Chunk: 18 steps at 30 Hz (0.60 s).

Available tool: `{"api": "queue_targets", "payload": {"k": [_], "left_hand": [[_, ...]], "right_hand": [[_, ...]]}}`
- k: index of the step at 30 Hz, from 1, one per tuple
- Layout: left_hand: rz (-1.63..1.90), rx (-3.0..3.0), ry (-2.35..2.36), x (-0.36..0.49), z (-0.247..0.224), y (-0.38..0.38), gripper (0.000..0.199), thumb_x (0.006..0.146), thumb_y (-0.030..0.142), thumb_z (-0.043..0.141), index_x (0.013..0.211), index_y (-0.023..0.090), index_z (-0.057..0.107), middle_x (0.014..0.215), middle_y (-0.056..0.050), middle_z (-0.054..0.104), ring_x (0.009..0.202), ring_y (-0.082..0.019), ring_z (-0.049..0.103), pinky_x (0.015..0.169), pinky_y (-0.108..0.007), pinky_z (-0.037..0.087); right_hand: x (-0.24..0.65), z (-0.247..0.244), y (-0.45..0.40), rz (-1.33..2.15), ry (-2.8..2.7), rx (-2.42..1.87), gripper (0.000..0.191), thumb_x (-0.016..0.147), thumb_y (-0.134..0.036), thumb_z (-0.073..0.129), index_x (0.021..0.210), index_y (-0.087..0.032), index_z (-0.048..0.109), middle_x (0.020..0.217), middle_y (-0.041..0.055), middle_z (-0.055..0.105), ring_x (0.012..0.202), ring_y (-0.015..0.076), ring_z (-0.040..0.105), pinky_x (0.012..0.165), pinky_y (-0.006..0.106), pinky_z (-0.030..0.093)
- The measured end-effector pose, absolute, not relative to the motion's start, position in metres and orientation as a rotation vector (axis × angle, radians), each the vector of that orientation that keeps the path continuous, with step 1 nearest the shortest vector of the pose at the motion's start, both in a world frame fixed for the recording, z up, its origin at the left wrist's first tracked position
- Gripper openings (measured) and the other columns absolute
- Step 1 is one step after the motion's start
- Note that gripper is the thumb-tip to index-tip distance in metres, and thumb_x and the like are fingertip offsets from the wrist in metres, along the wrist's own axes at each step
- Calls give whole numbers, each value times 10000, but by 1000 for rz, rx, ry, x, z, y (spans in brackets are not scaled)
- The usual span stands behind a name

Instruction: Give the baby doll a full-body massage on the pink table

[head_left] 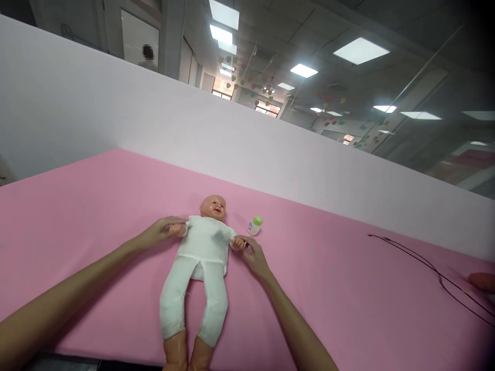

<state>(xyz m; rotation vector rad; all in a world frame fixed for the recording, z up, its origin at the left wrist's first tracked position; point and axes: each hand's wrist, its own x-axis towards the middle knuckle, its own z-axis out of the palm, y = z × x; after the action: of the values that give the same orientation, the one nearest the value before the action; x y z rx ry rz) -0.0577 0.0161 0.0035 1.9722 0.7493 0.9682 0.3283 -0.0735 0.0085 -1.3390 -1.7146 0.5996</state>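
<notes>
A baby doll [204, 239] in a white top and trousers lies on its back on the pink table [127, 216], head toward the wall and bare feet toward me. My left hand [159, 231] is closed around the doll's hand on the left of the picture. On the other side, my right hand [254, 253] grips the doll's other hand between thumb and fingers. Both doll arms are held out from its body. A small white bottle with a green cap [255, 225] stands beside the doll's shoulder, just beyond my right hand.
A thin dark cable [419, 252] runs across the right side of the table. At the far right edge lies an orange-brown object [481, 282], partly cut off. A white wall [232, 139] borders the back, with glass above it. A person [147, 56] shows behind the glass.
</notes>
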Motion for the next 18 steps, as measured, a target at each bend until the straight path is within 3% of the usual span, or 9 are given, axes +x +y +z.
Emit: {"api": "queue_targets", "payload": {"k": [4,8,11,14,18], "left_hand": [[1202,1490,906,-26,18,53,529,718,612,835,1012,178,761,1045,-111,769,985,-307,700,860,-388,546],[1049,1179,1119,4,17,82,604,535,681,866,779,149,720,801,-97,738,775,-256,664,726,-361,519],[990,1144,1200,15,11,89,565,504,664,879,646,160,666,668,-104,695,661,-243,618,634,-363,473],[986,1141,1164,11,12,85,563,503,644,903,703,159,698,731,-116,731,706,-257,654,652,-358,492],[992,1373,860,-22,20,66,605,572,593,936,964,160,778,960,-111,774,864,-277,705,763,-353,540]], "right_hand": [[317,15,-23,698,-1322,-1361,430,780,-536,765,1022,-181,744,887,51,736,802,224,626,725,321,515],[310,8,15,821,-1161,-1463,382,672,-542,817,712,-184,688,668,29,687,691,212,623,625,305,502],[310,-3,23,863,-1108,-1503,400,646,-541,832,604,-185,653,609,40,676,626,203,612,595,315,499],[315,-5,18,918,-1086,-1460,415,634,-554,853,700,-169,712,716,73,744,691,225,672,661,342,553],[327,7,-7,1002,-1128,-1309,592,616,-550,903,1055,-176,767,1045,105,802,954,274,736,846,394,601]]}}
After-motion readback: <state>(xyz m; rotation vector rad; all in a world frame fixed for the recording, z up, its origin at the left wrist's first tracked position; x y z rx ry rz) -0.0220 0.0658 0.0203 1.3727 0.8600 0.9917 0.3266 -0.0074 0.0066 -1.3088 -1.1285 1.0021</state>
